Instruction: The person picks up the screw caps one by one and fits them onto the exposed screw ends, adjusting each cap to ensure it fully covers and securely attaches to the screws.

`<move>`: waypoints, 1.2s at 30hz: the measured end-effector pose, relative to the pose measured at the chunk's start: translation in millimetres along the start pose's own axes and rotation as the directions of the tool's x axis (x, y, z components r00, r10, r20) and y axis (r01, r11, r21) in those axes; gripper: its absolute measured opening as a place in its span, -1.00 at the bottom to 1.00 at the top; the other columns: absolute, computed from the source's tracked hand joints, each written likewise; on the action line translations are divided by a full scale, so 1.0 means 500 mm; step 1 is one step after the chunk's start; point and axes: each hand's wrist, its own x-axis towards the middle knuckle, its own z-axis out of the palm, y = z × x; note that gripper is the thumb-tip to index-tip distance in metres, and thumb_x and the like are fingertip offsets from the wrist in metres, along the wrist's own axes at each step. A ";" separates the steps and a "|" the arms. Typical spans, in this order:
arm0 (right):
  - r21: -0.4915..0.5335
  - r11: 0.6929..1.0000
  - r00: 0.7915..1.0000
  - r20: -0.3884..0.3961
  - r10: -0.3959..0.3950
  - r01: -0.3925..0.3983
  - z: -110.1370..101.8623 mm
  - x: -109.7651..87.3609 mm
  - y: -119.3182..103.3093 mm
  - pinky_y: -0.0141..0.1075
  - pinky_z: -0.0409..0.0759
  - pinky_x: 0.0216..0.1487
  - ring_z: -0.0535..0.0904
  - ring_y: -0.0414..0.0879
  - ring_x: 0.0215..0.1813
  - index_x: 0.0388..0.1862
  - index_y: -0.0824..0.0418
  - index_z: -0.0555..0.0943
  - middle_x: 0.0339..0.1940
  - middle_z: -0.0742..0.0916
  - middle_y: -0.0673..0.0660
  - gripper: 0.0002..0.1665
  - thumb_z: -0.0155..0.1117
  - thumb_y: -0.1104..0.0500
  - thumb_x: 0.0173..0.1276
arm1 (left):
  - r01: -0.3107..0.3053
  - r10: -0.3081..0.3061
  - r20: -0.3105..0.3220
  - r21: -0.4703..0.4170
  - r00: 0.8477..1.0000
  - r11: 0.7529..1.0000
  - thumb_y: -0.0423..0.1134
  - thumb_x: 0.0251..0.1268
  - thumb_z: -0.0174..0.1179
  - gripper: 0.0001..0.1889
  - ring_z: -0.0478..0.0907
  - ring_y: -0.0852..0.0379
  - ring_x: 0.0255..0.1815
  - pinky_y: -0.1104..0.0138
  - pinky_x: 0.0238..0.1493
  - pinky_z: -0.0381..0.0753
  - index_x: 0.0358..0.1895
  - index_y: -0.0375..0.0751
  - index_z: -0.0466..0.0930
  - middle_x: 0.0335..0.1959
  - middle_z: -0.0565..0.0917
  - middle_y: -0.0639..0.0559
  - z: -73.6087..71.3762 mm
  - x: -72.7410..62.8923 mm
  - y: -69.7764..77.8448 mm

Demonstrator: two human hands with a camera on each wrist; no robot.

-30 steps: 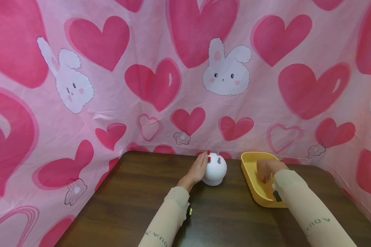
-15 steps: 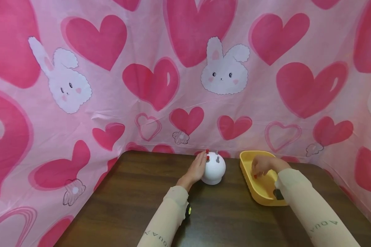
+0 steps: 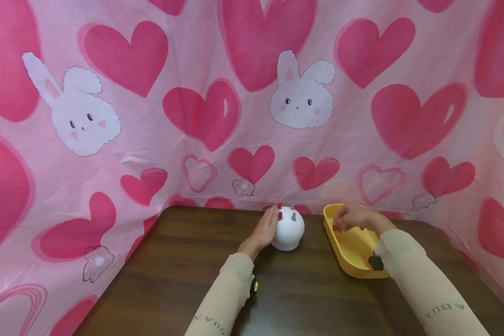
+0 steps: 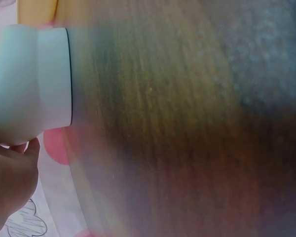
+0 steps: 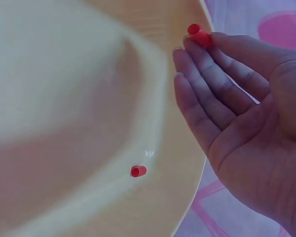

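A white ball-shaped object with a round base stands on the table; bare metal pegs and red-capped pegs stick up from its top. My left hand rests along its left side, fingers extended. In the left wrist view, fingertips touch the white curved surface. My right hand is over the far left rim of the yellow tray. Between its thumb and fingertips it pinches a small hollow red cap. A second red cap lies inside the tray.
The dark wooden table meets a pink heart-and-rabbit cloth along its back and sides. A gap of table top separates the white ball from the tray. A dark wrist device shows at the right cuff.
My right hand has risen from inside the tray and shifted left to its rim, carrying the red cap. The left hand stays against the white ball; the head view has drifted slightly.
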 end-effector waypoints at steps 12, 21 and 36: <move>0.121 0.993 0.997 -0.081 0.000 0.010 -0.006 -0.002 -0.011 0.07 0.68 0.09 0.68 0.15 -0.13 -0.11 0.56 0.59 -0.24 0.74 0.29 -0.77 0.20 0.33 0.48 | -0.008 0.008 0.004 -0.005 1.000 1.000 0.17 0.69 -0.36 -0.37 0.17 -0.12 0.59 -0.13 0.56 0.10 0.62 -0.06 0.14 0.58 0.25 -0.06 -0.001 0.004 0.000; 0.139 0.990 0.991 -0.130 0.003 0.015 -0.006 -0.007 -0.005 0.07 0.68 0.12 0.70 0.24 -0.04 -0.04 0.53 0.61 -0.12 0.77 0.32 -0.72 0.22 0.27 0.52 | 0.010 -0.010 0.010 0.001 1.000 1.000 0.19 0.68 -0.35 -0.35 0.14 -0.11 0.60 -0.14 0.56 0.08 0.64 -0.04 0.11 0.59 0.23 -0.05 0.001 0.006 0.001; 0.180 0.981 0.979 -0.200 -0.039 0.076 -0.006 -0.018 -0.017 0.00 0.67 0.14 0.71 0.21 0.01 -0.01 0.59 0.61 -0.07 0.77 0.36 -0.67 0.17 0.27 0.56 | 0.002 -0.002 0.005 0.013 1.000 1.000 0.14 0.69 -0.35 -0.38 0.14 -0.10 0.60 -0.11 0.57 0.10 0.63 -0.06 0.13 0.59 0.24 -0.05 0.001 0.006 0.001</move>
